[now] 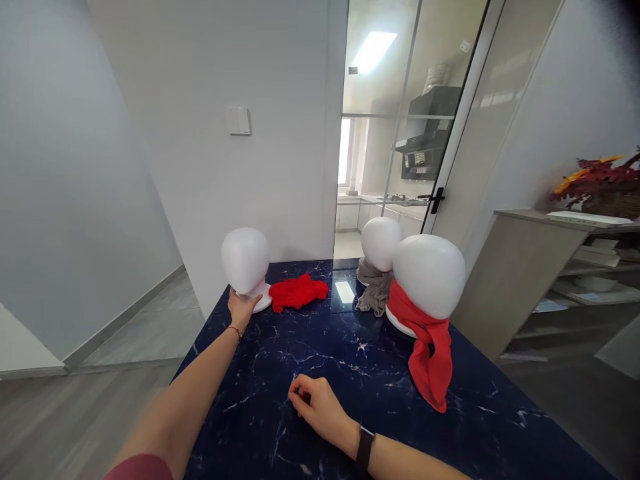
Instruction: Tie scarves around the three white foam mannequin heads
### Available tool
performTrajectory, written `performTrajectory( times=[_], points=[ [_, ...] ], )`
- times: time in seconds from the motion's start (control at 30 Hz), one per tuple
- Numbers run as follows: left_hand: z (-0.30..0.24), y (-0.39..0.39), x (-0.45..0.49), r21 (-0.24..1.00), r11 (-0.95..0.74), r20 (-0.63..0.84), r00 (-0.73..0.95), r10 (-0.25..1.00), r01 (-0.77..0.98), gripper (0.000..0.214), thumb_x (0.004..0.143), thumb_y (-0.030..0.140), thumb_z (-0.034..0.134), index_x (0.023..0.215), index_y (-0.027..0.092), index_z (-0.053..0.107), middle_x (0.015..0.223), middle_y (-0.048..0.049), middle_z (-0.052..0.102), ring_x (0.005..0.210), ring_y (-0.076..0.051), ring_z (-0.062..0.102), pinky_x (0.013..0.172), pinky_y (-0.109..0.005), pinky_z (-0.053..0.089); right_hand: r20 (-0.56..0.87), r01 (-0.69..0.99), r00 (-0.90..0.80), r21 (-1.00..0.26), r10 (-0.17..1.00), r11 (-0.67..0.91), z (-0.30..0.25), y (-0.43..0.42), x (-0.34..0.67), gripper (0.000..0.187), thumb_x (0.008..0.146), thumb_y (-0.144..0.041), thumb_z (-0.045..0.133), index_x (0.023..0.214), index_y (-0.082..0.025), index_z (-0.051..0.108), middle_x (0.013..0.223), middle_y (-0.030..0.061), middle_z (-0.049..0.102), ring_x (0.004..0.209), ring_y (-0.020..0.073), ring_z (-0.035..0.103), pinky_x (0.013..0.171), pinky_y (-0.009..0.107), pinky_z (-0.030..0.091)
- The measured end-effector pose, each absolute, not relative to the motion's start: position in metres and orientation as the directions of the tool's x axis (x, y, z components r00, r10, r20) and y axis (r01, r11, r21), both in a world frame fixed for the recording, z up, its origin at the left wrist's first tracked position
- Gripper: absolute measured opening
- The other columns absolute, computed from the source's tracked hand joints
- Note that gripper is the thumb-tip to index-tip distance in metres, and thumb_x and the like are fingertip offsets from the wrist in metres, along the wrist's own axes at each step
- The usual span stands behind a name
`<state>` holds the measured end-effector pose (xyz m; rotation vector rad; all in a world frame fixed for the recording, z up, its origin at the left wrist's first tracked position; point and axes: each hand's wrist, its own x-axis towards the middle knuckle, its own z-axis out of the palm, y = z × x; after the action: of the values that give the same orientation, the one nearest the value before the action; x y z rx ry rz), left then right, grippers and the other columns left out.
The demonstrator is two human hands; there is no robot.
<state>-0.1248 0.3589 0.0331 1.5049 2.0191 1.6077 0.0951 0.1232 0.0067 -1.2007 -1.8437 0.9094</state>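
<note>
At the far left of the table, my left hand (242, 311) grips the neck and base of a white mannequin head (245, 259), which stands upright. A crumpled red scarf (299, 292) lies on the tabletop just right of that base. My right hand (320, 404) rests near the middle of the table, its fingers curled in and nothing visible in them. To the right stands another mannequin head (429, 275) with a red scarf (431, 347) tied round its neck, one end hanging forward. Behind it, a third mannequin head (382, 243) wears a grey scarf (374, 289).
Dark blue marbled table (240, 427) runs under everything, its far edge against a white wall with a light switch (239, 121). A glass door (385, 153) shows a kitchen behind. On the right is a shelf unit (540, 280) with a flower basket (605, 187) on top.
</note>
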Motion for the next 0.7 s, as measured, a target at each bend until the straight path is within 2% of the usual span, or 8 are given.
performTrajectory(
  times=[0.1, 0.23, 0.43, 0.57, 0.7],
  points=[
    [0.037, 0.379, -0.121, 0.863, -0.042, 0.354, -0.544, 0.761, 0.503, 0.088, 0.042, 0.035, 0.084, 0.117, 0.014, 0.043, 0.122, -0.0156, 0.056, 0.118, -0.031, 0.050, 0.099, -0.043, 0.041, 0.181, 0.416, -0.281, -0.862, 0.942, 0.290, 0.008, 0.124, 0.095, 0.012, 0.082, -0.023, 0.052, 0.080, -0.021, 0.063, 0.055, -0.0042, 0.057, 0.048, 0.0081, 0.051, 0.049, 0.017, 0.033],
    [0.035, 0.387, -0.121, 0.897, 0.000, 0.287, -0.585, 0.759, 0.441, 0.084, 0.048, 0.035, 0.082, 0.119, 0.014, 0.041, 0.122, -0.0174, 0.056, 0.116, -0.032, 0.053, 0.094, -0.044, 0.045, 0.172, 0.418, -0.286, -0.863, 0.943, 0.284, 0.012, 0.125, 0.096, 0.012, 0.082, -0.023, 0.052, 0.079, -0.021, 0.064, 0.055, -0.0044, 0.059, 0.048, 0.0082, 0.052, 0.050, 0.017, 0.035],
    [0.035, 0.385, -0.126, 0.908, -0.047, 0.286, -0.537, 0.793, 0.415, 0.080, 0.049, 0.033, 0.082, 0.117, 0.016, 0.045, 0.119, -0.0135, 0.060, 0.111, -0.029, 0.056, 0.090, -0.040, 0.048, 0.185, 0.403, -0.278, -0.868, 0.943, 0.289, 0.008, 0.125, 0.096, 0.011, 0.082, -0.024, 0.052, 0.080, -0.022, 0.063, 0.056, -0.0049, 0.059, 0.048, 0.0079, 0.053, 0.050, 0.017, 0.036],
    [0.046, 0.372, -0.119, 0.893, -0.017, 0.328, -0.624, 0.710, 0.450, 0.084, 0.048, 0.037, 0.082, 0.118, 0.013, 0.044, 0.117, -0.0146, 0.060, 0.110, -0.032, 0.056, 0.091, -0.044, 0.047, 0.205, 0.397, -0.268, -0.867, 0.941, 0.301, 0.005, 0.126, 0.096, 0.011, 0.082, -0.023, 0.052, 0.080, -0.021, 0.062, 0.055, -0.0051, 0.058, 0.048, 0.0077, 0.053, 0.050, 0.017, 0.036],
    [0.069, 0.340, -0.104, 0.878, -0.063, 0.416, -0.692, 0.590, 0.474, 0.084, 0.051, 0.042, 0.080, 0.119, 0.011, 0.042, 0.120, -0.0169, 0.056, 0.115, -0.032, 0.051, 0.096, -0.046, 0.043, 0.217, 0.380, -0.275, -0.871, 0.937, 0.313, 0.005, 0.126, 0.097, 0.011, 0.083, -0.023, 0.051, 0.081, -0.020, 0.061, 0.055, -0.0050, 0.057, 0.048, 0.0079, 0.053, 0.051, 0.017, 0.036]
  ],
)
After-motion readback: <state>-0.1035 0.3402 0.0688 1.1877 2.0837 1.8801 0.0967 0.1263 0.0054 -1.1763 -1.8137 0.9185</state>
